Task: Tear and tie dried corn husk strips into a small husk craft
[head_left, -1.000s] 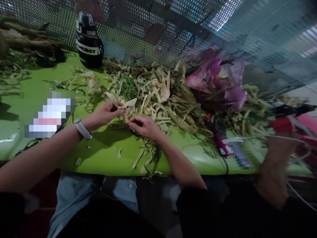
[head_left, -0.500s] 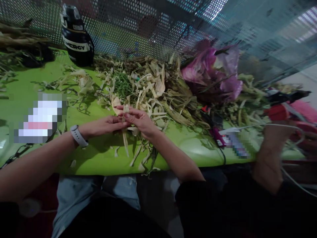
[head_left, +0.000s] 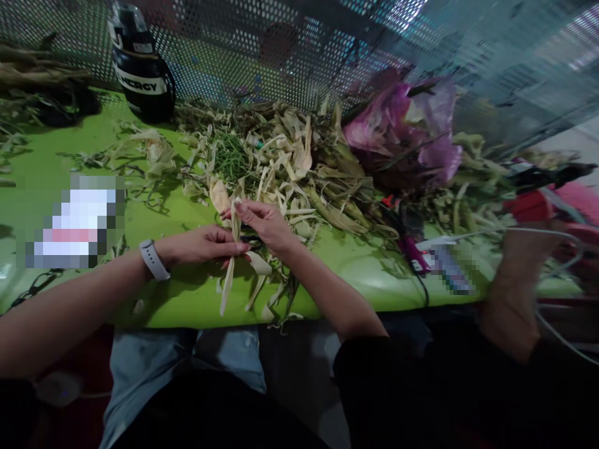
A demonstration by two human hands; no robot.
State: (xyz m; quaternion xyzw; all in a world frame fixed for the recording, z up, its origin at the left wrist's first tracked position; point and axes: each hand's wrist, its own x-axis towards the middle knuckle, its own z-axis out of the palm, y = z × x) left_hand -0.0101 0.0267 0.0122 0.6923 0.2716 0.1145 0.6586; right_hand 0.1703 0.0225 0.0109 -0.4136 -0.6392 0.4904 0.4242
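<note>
A pale, folded strip of dried husk hangs between my hands above the green table. My right hand pinches its upper end between thumb and fingers. Lower down, my left hand, with a light watch band at the wrist, closes its thumb and fingers on the same strip. Just behind the fingers lies a broad, yellowish piece of husk. Loose husk strips and a clump of thin green strands are heaped beyond my hands.
A black bottle stands at the back left. A blurred-out phone lies left of my arm. Pink plastic sits on the heap. At right are a magenta tool with a cable and another person's arm.
My right hand has drawn the strip's top into a folded loop. My left hand has shifted slightly down and right along it, and the hanging end has swung left.
</note>
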